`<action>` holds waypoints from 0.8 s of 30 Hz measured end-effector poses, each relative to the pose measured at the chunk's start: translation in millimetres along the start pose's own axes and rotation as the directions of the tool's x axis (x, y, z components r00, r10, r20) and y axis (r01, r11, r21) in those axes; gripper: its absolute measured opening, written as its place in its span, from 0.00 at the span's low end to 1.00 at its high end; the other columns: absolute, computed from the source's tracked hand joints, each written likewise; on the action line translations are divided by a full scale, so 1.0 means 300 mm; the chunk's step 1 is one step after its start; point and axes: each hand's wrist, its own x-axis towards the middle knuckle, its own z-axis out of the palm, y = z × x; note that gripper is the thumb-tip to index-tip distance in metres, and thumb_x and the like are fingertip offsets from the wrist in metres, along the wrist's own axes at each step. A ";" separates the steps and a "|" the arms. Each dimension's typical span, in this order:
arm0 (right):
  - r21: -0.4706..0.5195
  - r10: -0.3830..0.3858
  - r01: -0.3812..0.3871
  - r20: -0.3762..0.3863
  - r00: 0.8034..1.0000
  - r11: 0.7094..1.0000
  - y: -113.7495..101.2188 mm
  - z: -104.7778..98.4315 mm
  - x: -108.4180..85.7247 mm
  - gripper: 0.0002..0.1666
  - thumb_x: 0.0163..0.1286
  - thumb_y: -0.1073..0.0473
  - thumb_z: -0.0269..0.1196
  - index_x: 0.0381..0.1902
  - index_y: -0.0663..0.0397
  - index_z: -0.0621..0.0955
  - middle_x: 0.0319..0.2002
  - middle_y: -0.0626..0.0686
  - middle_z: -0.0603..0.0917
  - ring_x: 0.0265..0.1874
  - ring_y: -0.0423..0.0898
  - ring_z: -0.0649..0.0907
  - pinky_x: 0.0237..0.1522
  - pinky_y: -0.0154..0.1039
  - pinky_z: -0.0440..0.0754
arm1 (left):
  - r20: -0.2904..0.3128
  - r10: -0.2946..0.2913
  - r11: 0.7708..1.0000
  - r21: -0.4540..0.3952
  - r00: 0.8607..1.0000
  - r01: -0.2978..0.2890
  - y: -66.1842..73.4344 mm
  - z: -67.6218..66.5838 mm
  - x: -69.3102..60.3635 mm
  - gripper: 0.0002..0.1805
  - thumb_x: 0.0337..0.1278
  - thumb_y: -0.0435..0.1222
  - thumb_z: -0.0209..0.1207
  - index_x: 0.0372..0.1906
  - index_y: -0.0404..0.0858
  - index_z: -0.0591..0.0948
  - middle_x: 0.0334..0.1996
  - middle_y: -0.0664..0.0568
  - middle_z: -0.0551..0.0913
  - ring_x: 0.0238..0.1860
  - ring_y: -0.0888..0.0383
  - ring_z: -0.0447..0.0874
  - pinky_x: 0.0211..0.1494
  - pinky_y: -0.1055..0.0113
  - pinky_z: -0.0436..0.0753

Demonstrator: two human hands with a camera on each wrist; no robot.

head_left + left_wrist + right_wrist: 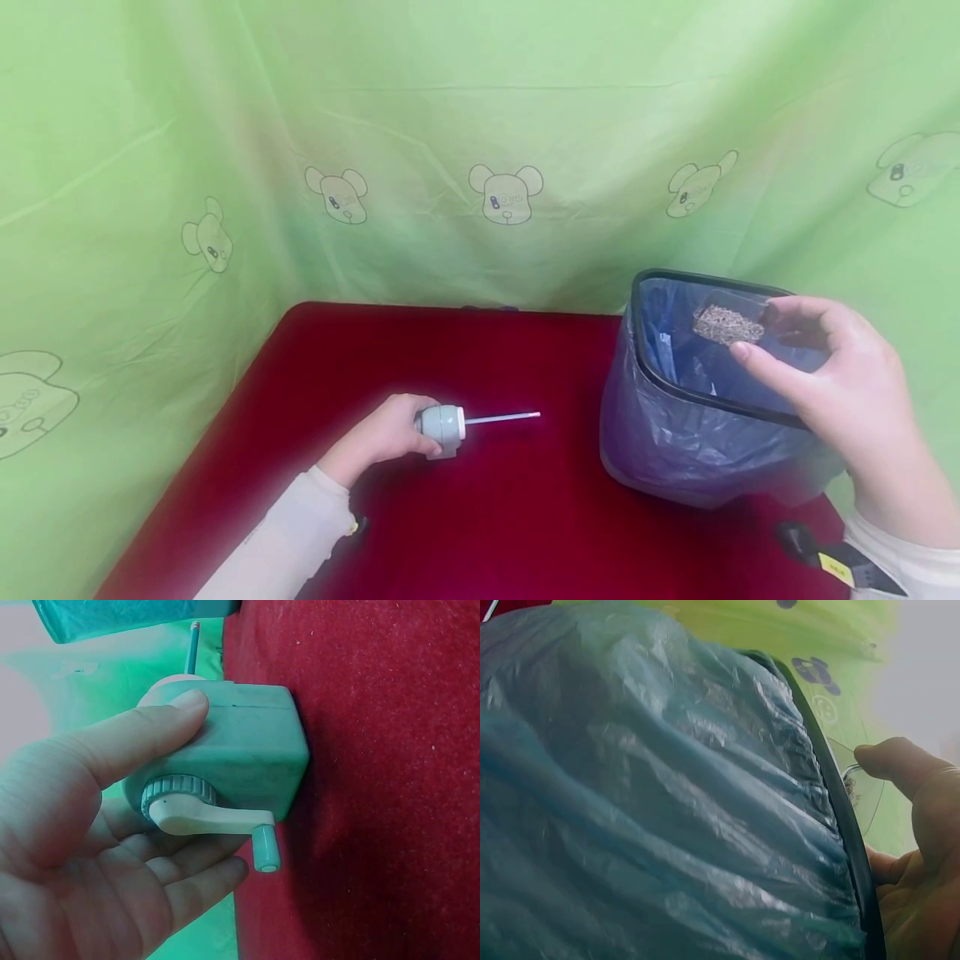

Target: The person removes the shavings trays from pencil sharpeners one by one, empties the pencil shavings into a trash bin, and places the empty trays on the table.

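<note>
My left hand [390, 429] grips a grey-green crank pencil sharpener [442, 427], thumb over its top in the left wrist view. A pencil [502, 417] sticks out of the sharpener's front, pointing right. The white crank [202, 816] faces the left wrist camera. My right hand [855, 375] holds a clear container [738, 304] with brownish shavings [727, 325] between thumb and fingers, above the opening of a bin [675, 450]. In the right wrist view the bin's bag mostly hides the container.
The bin, lined with a blue plastic bag [652, 787], has a black rim [720, 403] and stands at the right of the red-covered table [480, 517]. Green cloth [420, 100] with bear-head drawings hangs behind and at both sides.
</note>
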 end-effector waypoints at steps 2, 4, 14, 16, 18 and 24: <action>-0.016 -0.010 0.010 -0.003 1.000 1.000 0.003 -0.003 0.004 0.34 0.61 0.45 0.76 0.63 0.44 0.77 0.48 0.25 0.75 0.43 0.17 0.73 0.39 0.17 0.62 | 0.000 -0.006 1.000 -0.003 1.000 0.006 0.003 -0.003 -0.001 0.30 0.40 0.39 0.80 0.54 0.39 0.84 0.40 0.54 0.85 0.38 0.56 0.81 0.45 0.58 0.84; -0.028 -0.013 0.013 -0.001 1.000 1.000 0.006 -0.006 0.007 0.34 0.61 0.45 0.76 0.62 0.44 0.77 0.47 0.25 0.75 0.43 0.17 0.73 0.39 0.17 0.61 | 0.001 -0.010 1.000 -0.005 1.000 0.010 0.006 -0.006 -0.003 0.30 0.41 0.39 0.80 0.54 0.39 0.84 0.41 0.54 0.85 0.38 0.56 0.81 0.45 0.57 0.84; -0.070 -0.011 0.013 0.033 0.999 0.997 0.021 -0.019 0.016 0.35 0.61 0.44 0.76 0.62 0.46 0.77 0.48 0.24 0.72 0.43 0.17 0.72 0.37 0.24 0.68 | 0.005 -0.011 1.000 0.001 1.000 0.011 0.007 -0.004 0.001 0.30 0.40 0.38 0.81 0.53 0.39 0.84 0.40 0.54 0.86 0.38 0.56 0.81 0.45 0.57 0.84; -0.079 -0.015 0.018 0.039 0.999 0.997 0.024 -0.020 0.018 0.35 0.61 0.43 0.75 0.62 0.47 0.77 0.48 0.23 0.72 0.43 0.17 0.71 0.36 0.25 0.68 | 0.005 -0.006 1.000 0.002 1.000 0.006 0.008 -0.003 0.001 0.30 0.40 0.38 0.81 0.53 0.38 0.84 0.40 0.54 0.86 0.38 0.56 0.82 0.45 0.57 0.84; -0.093 -0.019 0.023 0.044 0.999 0.995 0.025 -0.021 0.018 0.36 0.61 0.43 0.75 0.62 0.48 0.77 0.48 0.23 0.71 0.43 0.17 0.70 0.37 0.27 0.67 | 0.007 -0.009 1.000 0.001 1.000 0.009 0.007 -0.002 0.000 0.30 0.40 0.38 0.80 0.54 0.39 0.84 0.40 0.54 0.86 0.38 0.56 0.82 0.45 0.57 0.84; -0.140 -0.042 0.049 0.051 0.998 0.989 0.023 -0.020 0.017 0.36 0.61 0.42 0.75 0.63 0.50 0.77 0.51 0.29 0.70 0.44 0.16 0.66 0.40 0.33 0.64 | 0.000 -0.014 1.000 0.008 1.000 0.014 0.003 0.000 -0.001 0.31 0.40 0.38 0.80 0.55 0.38 0.84 0.41 0.54 0.86 0.38 0.56 0.82 0.45 0.58 0.84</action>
